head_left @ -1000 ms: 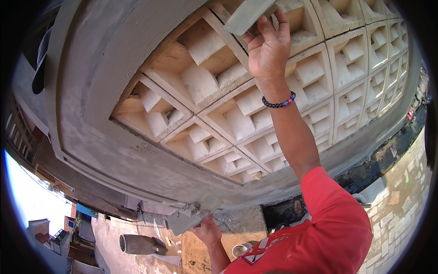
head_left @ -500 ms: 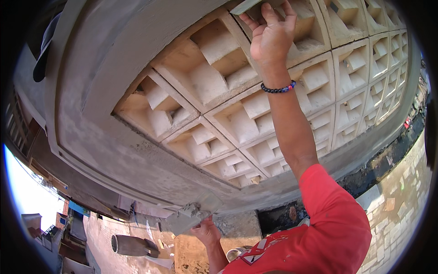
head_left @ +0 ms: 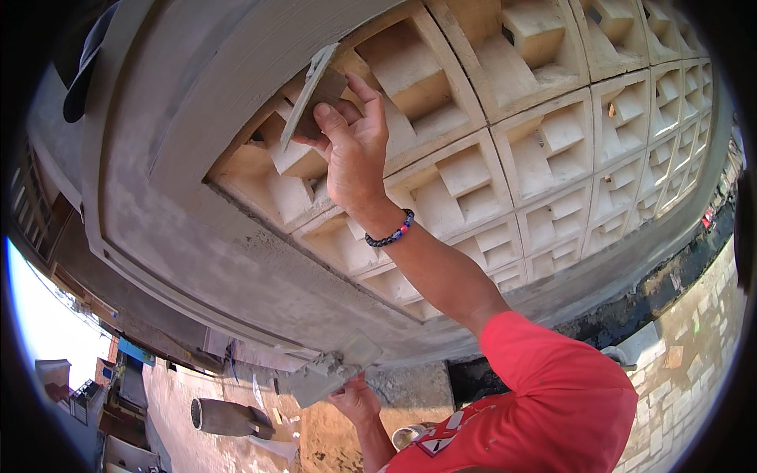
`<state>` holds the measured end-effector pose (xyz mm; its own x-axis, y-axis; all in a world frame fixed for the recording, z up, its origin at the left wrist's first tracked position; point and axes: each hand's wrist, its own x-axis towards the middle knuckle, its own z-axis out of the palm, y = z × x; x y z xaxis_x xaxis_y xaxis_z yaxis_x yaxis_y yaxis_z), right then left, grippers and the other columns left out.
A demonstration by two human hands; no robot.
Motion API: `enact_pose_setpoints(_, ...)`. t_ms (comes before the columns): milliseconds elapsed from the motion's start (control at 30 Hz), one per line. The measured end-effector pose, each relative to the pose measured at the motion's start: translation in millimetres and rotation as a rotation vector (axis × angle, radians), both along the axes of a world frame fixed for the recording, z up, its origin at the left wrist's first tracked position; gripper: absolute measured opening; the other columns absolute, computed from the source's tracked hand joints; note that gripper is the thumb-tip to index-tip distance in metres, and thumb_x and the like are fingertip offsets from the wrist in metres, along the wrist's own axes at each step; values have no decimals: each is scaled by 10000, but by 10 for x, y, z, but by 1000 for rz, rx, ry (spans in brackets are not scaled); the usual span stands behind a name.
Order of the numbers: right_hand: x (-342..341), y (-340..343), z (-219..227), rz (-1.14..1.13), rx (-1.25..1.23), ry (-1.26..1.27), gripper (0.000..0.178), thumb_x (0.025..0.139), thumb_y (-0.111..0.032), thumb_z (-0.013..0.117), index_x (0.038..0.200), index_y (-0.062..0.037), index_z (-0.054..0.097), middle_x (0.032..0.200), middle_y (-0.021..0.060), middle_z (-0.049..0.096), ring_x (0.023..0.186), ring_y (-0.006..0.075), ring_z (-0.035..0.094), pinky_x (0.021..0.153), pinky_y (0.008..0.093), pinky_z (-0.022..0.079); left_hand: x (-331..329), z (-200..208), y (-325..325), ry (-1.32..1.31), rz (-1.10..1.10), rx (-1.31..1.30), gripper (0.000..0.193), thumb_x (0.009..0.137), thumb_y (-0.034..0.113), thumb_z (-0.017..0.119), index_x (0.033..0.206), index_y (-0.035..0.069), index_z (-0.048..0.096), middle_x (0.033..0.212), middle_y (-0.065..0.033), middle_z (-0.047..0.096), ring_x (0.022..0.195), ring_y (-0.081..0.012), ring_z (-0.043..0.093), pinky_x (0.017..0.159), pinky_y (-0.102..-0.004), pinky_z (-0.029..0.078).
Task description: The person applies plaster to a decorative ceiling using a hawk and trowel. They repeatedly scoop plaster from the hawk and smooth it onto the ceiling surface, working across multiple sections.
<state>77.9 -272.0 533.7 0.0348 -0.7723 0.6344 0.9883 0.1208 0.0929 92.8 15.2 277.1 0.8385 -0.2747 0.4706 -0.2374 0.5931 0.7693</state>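
Note:
My right hand [head_left: 356, 146], with a beaded bracelet on its wrist, is raised to the wall. Its fingers are closed round a thin flat trowel [head_left: 306, 106], with wet mortar along the upper end. The blade stands edge-on by the border between grey plaster [head_left: 197, 169] and pale breeze blocks [head_left: 465, 169]; whether it touches cannot be made out. Low down, my left hand [head_left: 357, 400] grips the edge of a flat grey mortar board [head_left: 309, 386]. A lump of mortar [head_left: 327, 364] rests on that board.
Breeze blocks with deep recesses run off to the right. A dark wet gutter [head_left: 607, 315] lies at the wall's foot, beside paving [head_left: 678, 386]. On the ground at lower left lies a dark barrel-shaped container [head_left: 225, 418]. A dark cap-like thing [head_left: 79, 91] shows at upper left.
My right hand has moved left and down with the trowel, from the upper blocks to the plastered border. The blade has turned steeper. My left hand and the board stay nearly in place.

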Motion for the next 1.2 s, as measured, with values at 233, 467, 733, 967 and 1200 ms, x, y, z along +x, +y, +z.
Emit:
enact_pose_setpoints(233, -602, -289, -390, 81, -126, 10, 410, 924, -71, 539, 1298, -18, 380, 1186, 126, 574, 1049, 195, 599, 891, 351, 534, 79, -2, 105, 70, 16, 29, 553, 772, 101, 739, 1259, 84, 479, 1236, -73, 537, 1075, -226, 569, 877, -440, 522)
enact_pose_setpoints(467, -961, -558, -288, -318, -37, 247, 374, 848, -46, 629, 1192, 18, 497, 1001, 96, 638, 869, 157, 629, 729, 316, 540, 239, -110, 85, 87, -50, 21, 560, 755, 132, 763, 1236, 74, 482, 1194, -64, 552, 1058, -225, 575, 885, -451, 502)
enact_pose_setpoints(733, -884, -817, -91, -1463, 120, 630, 333, 720, -40, 686, 1043, 1, 612, 882, 102, 620, 769, 196, 601, 689, 315, 487, 368, -116, 71, 98, -99, -6, 575, 751, 122, 761, 1247, 75, 475, 1177, -69, 563, 1045, -228, 581, 889, -465, 497)
enact_pose_setpoints(967, -700, -775, 57, -1640, 100, 597, 336, 698, -40, 676, 1027, 1, 618, 914, 152, 603, 811, 307, 601, 730, 379, 494, 461, -98, 146, 101, -71, -5, 575, 739, 128, 772, 1235, 82, 484, 1198, -76, 557, 1060, -241, 575, 899, -477, 495)
enact_pose_setpoints(1200, -562, -419, 418, -1925, 31, 691, 378, 900, -16, 498, 1257, 38, 387, 1023, 159, 581, 899, 277, 621, 714, 414, 572, 562, -99, 288, 88, -79, -6, 622, 739, 126, 775, 1273, 86, 460, 1249, -76, 529, 1103, -250, 555, 901, -477, 496)
